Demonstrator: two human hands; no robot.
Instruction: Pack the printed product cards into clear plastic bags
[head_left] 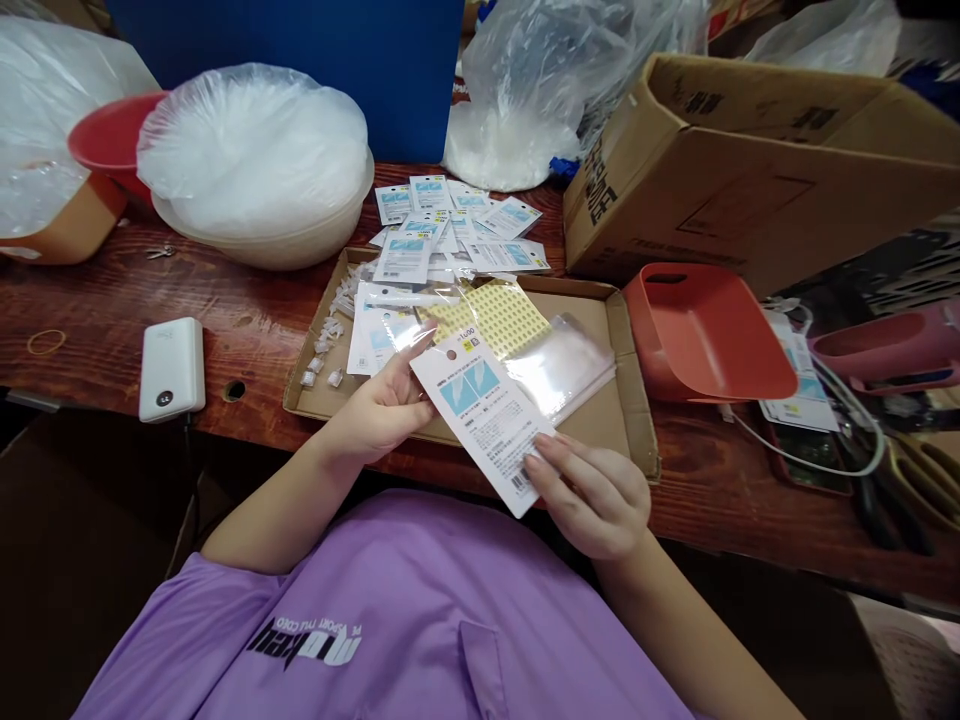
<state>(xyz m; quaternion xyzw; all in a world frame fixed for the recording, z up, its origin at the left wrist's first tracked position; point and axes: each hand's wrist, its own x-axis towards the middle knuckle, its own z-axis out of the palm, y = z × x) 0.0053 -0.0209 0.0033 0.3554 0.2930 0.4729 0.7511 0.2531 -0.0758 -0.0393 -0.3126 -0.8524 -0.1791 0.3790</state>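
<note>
My purple shirt (405, 610) lies nearest, and beyond it, over the cardboard tray's (637, 440) near side, my right hand (592, 495) pinches the printed card (480, 420) at its lower end, my left hand (382, 405) meeting its upper edge, grip there indeterminable.

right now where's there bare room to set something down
Bare table shows between rubber band and power bank, and between power bank and tray, around a small hole. It's crowded behind the tray, where cards are piled.

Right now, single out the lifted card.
The tilted card in the right hand, its top at the left hand; the others lie in or beyond the tray, or beside the orange-red tub.
</note>
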